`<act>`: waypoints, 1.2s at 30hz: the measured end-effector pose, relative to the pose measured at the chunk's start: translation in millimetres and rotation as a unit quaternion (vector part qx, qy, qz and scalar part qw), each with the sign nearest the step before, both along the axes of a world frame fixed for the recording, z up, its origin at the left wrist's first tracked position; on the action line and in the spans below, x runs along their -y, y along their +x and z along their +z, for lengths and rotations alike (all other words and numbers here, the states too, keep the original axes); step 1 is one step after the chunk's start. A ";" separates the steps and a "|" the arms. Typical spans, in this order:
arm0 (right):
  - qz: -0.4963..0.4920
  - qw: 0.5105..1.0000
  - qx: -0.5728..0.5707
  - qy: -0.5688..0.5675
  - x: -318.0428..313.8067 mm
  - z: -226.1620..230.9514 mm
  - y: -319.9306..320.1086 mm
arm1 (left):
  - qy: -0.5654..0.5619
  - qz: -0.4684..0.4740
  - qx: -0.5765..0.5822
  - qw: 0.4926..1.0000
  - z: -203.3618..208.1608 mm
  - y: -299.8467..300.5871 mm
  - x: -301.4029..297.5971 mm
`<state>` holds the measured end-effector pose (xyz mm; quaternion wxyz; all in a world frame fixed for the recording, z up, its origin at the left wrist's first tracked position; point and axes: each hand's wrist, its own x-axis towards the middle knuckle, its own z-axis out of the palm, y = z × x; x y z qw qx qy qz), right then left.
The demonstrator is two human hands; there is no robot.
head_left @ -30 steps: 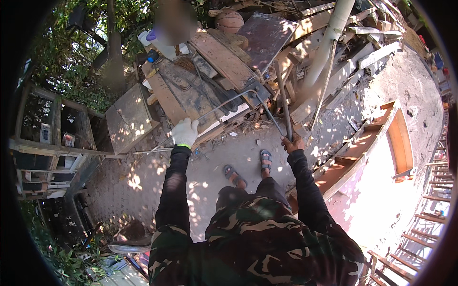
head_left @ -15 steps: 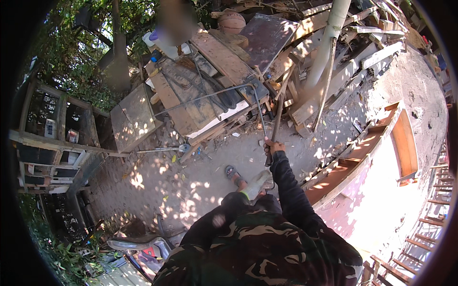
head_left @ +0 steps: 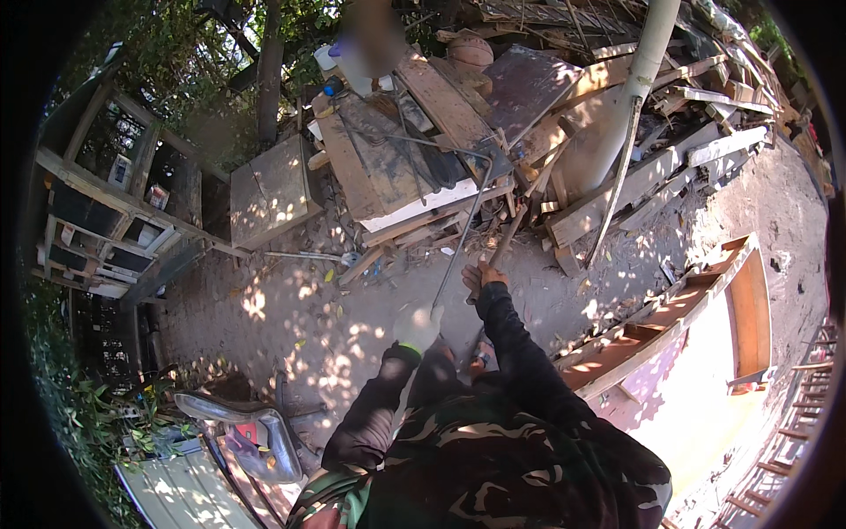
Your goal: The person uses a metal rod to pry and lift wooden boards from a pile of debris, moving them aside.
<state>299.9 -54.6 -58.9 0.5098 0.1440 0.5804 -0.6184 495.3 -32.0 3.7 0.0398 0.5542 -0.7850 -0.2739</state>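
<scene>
My left hand [head_left: 418,326], in a pale glove with a yellow-green cuff, is closed round the lower end of a long thin metal rod [head_left: 464,231]. The rod rises away from me, bends sharply near a wood pile and runs off to the left. Beside it, my bare right hand [head_left: 486,278] holds a stout wooden stick [head_left: 508,240] that slants up to the right. Some of its fingers stick out from the stick. Both hands are in front of my body, over the dirt ground.
Stacked boards [head_left: 366,167] lie ahead, with a basketball [head_left: 471,54] behind them. A pale post [head_left: 648,62] leans at the right among scrap timber. A wooden frame [head_left: 749,291] lies on the right, a shelf frame [head_left: 97,185] stands on the left, and a dark seat [head_left: 256,432] sits lower left.
My gloved left hand has come up from near my feet and now grips the rod's lower end, which was by my right hand. My right hand has shifted slightly left and keeps the stick.
</scene>
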 end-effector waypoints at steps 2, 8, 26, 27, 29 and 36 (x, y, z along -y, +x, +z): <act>0.039 0.999 -0.007 -0.021 -14.7 13.2 -11.9 | -0.012 -0.035 0.060 0.998 19.4 19.1 24.6; 0.158 0.966 -0.188 0.080 -72.0 24.3 -41.7 | -0.106 -0.082 0.091 0.987 30.3 73.6 102.9; 0.178 0.894 -0.398 0.106 -109.4 33.4 -34.0 | -0.231 -0.184 0.112 0.949 30.7 116.1 213.4; 0.187 0.877 -0.427 0.113 -113.8 33.7 -34.8 | -0.242 -0.184 0.108 0.946 29.8 117.5 213.0; 0.215 0.850 -0.461 0.141 -120.5 44.8 -32.7 | -0.242 -0.176 0.121 0.947 30.0 117.7 212.7; 0.241 0.745 -0.608 0.130 -138.8 63.9 -46.3 | -0.316 -0.182 0.115 0.924 39.6 120.9 257.3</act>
